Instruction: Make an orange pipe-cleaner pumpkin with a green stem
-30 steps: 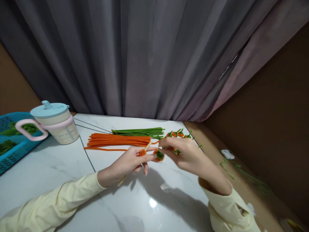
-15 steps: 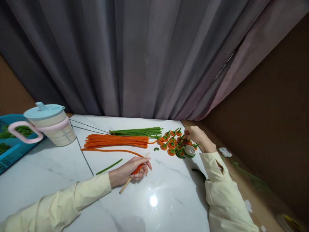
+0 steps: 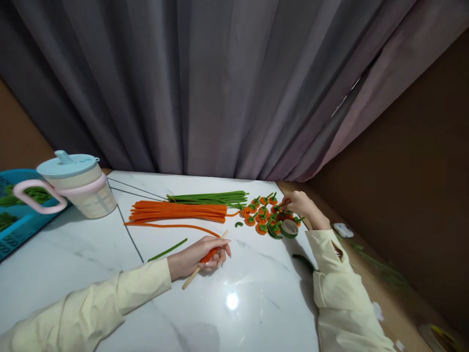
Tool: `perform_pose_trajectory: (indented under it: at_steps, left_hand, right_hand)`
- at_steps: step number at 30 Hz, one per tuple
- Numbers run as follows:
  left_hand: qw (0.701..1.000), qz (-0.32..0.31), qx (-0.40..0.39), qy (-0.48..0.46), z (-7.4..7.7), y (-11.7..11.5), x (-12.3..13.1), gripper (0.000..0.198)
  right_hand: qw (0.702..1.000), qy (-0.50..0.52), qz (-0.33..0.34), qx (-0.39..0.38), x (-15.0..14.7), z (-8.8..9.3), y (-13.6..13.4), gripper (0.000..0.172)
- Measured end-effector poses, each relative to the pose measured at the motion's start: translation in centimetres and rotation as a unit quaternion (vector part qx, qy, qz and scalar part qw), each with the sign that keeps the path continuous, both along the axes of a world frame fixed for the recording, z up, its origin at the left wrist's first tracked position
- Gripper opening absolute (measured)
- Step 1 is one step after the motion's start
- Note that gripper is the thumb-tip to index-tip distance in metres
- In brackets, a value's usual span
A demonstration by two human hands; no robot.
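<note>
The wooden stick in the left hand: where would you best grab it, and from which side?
Probably by the lower end of the wooden stick, from the near side: that bare length pokes out below the left hand, whose fingers curl around the middle and the orange piece.

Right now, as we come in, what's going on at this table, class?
A person's left hand grips a thin wooden stick and an orange piece partly hidden by the fingers. The right hand reaches to the far right of a cluster of small orange pieces with green stems; whether it pinches one is too small to tell. Left of the cluster lie an orange bundle and, behind it, a green bundle.
</note>
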State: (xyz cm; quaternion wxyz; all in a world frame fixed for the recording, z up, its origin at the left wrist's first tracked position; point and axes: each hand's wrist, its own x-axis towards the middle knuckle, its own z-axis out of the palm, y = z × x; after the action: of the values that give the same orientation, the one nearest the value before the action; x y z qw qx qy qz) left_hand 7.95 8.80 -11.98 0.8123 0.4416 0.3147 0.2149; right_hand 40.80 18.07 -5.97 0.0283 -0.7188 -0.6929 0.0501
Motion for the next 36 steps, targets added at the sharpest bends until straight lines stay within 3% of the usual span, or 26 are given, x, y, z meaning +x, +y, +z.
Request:
perform_pose_trajectory:
  at_steps: [5, 9, 13, 16, 18, 21, 25, 30, 34, 36]
  left_hand:
    - [1.0, 0.005, -0.001, -0.002, -0.1, 0.1, 0.1, 0.032]
    - [1.0, 0.003, -0.002, -0.003, -0.3, 0.2, 0.0, 0.032]
    - [1.0, -0.002, -0.008, -0.004, -0.3, 0.2, -0.1, 0.032]
    - [1.0, -0.003, -0.02, -0.006, -0.4, 0.2, -0.1, 0.031]
    - [1.0, -0.003, -0.023, -0.007, -0.4, 0.2, 0.0, 0.031]
    - [1.0, -0.002, -0.018, -0.017, -0.4, 0.2, 0.0, 0.03]
    - [0.998, 0.008, -0.039, -0.043, -0.5, 0.3, 0.0, 0.028]
    - [0.992, 0.043, -0.09, -0.077, -0.4, 1.0, -0.3, 0.032]
    - [0.98, 0.062, -0.137, -0.132, -0.2, 1.4, -0.4, 0.034]
    - [0.979, 0.082, -0.122, -0.14, -0.2, 1.3, -0.4, 0.03]
  right_hand:
    - [0.999, 0.022, 0.013, 0.029, -0.2, -0.6, 0.2, 0.01]
    - [0.999, 0.012, 0.009, 0.042, -0.3, 0.0, -0.4, 0.007]
    - [0.993, -0.031, -0.009, 0.11, -2.3, 1.5, -1.4, 0.023]
    - [0.989, -0.039, 0.076, 0.118, -6.2, 1.5, -2.2, 0.03]
    - [0.983, -0.044, 0.15, 0.091, -9.1, 0.7, -2.6, 0.032]
    - [0.976, -0.066, 0.197, 0.061, -12.3, -1.3, -2.9, 0.032]
    - [0.973, -0.08, 0.211, 0.051, -13.1, -2.1, -2.7, 0.029]
    - [0.966, -0.039, 0.244, 0.072, -12.8, 0.0, -3.7, 0.023]
    - [0.929, 0.058, 0.331, 0.154, -14.6, 0.5, -6.0, 0.014]
    - [0.916, 0.054, 0.367, 0.15, -15.5, 0.5, -7.1, 0.012]
